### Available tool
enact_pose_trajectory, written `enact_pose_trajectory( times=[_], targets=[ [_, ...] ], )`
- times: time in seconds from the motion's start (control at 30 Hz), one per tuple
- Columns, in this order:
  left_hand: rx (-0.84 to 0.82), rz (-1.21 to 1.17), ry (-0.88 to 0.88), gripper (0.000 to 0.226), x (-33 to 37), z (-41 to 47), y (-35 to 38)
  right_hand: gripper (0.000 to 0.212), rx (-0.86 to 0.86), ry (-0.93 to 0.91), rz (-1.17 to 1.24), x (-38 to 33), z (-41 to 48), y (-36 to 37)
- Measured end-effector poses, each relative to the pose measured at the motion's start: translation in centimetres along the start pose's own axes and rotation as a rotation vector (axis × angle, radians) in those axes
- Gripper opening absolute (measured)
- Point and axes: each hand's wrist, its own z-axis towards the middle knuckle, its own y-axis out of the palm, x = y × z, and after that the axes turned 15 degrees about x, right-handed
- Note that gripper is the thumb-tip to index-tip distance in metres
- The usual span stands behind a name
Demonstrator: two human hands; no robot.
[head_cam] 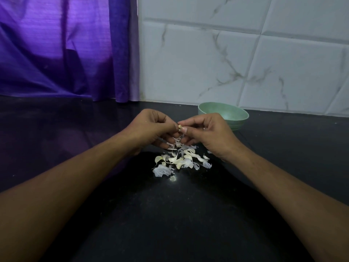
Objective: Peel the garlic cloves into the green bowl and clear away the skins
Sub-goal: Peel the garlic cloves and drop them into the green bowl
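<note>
Here, left hand (151, 127) and right hand (205, 131) both pinch one garlic clove (179, 127) in curled fingers (190, 122), just left of the green bowl (229, 111). Bowl contents hidden. Skins (179, 161) heaped on dark surface (170, 214), nearer than bowl.

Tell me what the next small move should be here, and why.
Probably keep stripping skin from the garlic clove. The left hand and right hand both pinch it at their fingertips above the pile of skins, so peeling looks unfinished. Once the clove is bare, it would go into the green bowl just behind the right hand.
</note>
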Motion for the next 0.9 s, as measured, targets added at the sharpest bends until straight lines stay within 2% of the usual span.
enact_pose_trajectory(
  times=[0.33,0.53,0.73,0.9],
  targets=[
    [0.030,0.099,0.051,0.012,-0.26,0.12,0.39,0.017,0.011,0.063,0.074,0.05,-0.26,0.19],
    [0.111,0.375,0.213,0.016,-0.58,0.35,-0.09,0.016,0.078,0.089,0.201,-0.53,0.03,-0.40],
    [0.121,0.347,0.270,0.028,-0.38,0.43,-0.06,0.016,0.062,0.097,0.140,-0.20,0.01,-0.35],
    [0.075,0.329,0.272,0.014,-0.65,0.70,-0.30,0.014,0.084,0.072,0.088,-0.05,0.04,-0.37]
  ],
)
